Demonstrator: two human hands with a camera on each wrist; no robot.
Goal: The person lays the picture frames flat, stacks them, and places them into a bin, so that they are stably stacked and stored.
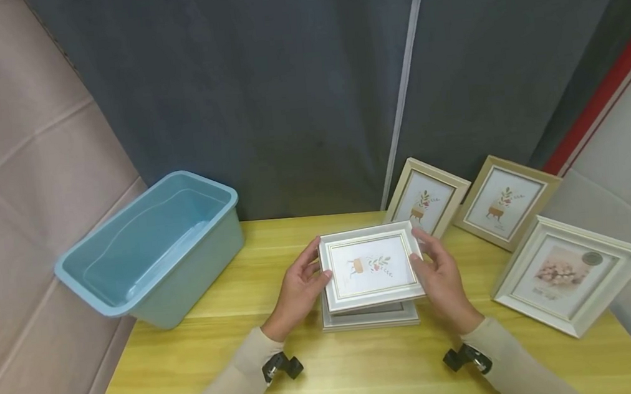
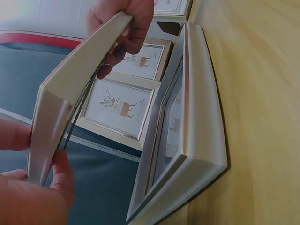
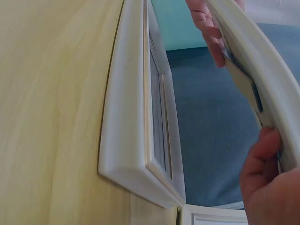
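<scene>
Both hands hold a white picture frame [image 1: 369, 231] with a thin gold inner line, raised above the table and turned sideways. My left hand [image 1: 297, 289] grips its left edge, thumb on the front and fingers behind. Its right edge is pinched by my right hand [image 1: 440, 273] in the same way. Under it, flat on the table, lies a second white frame [image 1: 370, 319], largely covered in the head view. In the left wrist view the raised frame [image 2: 75, 65] stands apart from the lower frame [image 2: 206, 108], and its back edge shows.
A blue plastic bin [image 1: 208, 259] stands at the left of the wooden table [image 1: 206, 369]. Propped at the back right are a cream frame [image 1: 456, 194] and a tan frame [image 1: 545, 186]. A larger white frame [image 1: 574, 321] with a blossom picture leans at the right edge.
</scene>
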